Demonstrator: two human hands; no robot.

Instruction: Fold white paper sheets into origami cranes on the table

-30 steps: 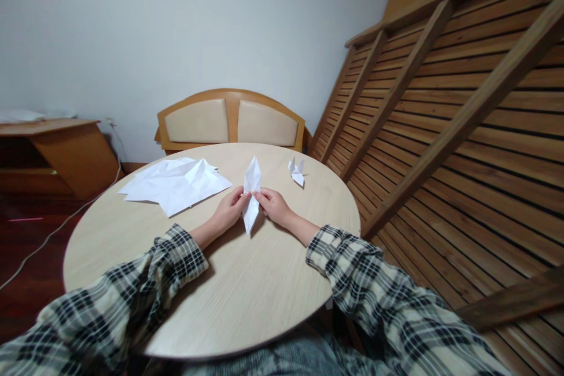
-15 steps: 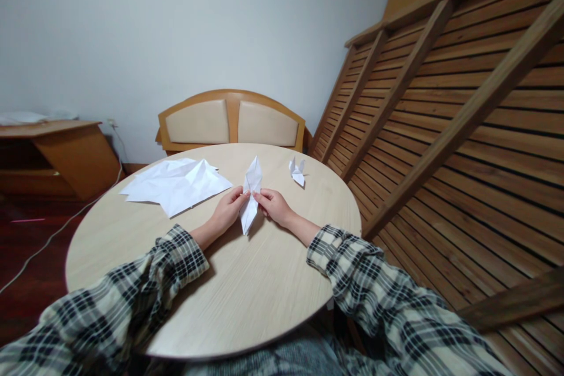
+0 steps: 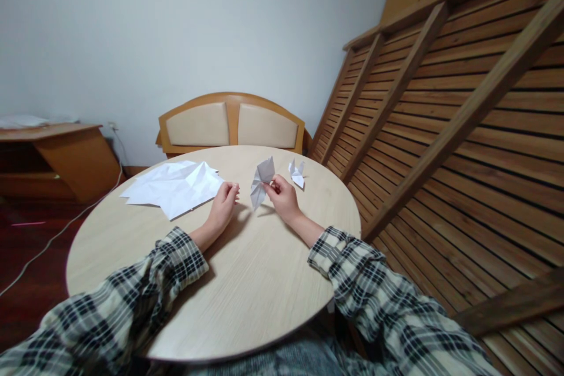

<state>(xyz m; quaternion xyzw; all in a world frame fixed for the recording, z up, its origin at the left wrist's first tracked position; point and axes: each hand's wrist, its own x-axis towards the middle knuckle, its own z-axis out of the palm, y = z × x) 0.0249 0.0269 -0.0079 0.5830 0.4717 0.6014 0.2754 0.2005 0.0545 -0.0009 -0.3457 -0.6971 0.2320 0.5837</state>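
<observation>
My right hand pinches a partly folded white paper figure and holds it up off the round wooden table. To the figure's left my left hand rests on the table with its fingers curled and nothing in them. A small finished paper crane stands just beyond my right hand. Both forearms wear plaid sleeves.
A loose pile of creased white paper sheets lies on the table's far left. A padded wooden chair back stands behind the table. A slatted wooden stair side rises on the right. A low wooden cabinet and a white cable are at left.
Both hands held the folded paper flat on the table before. Now my left hand has let go and my right hand has lifted and turned the paper to the right.
</observation>
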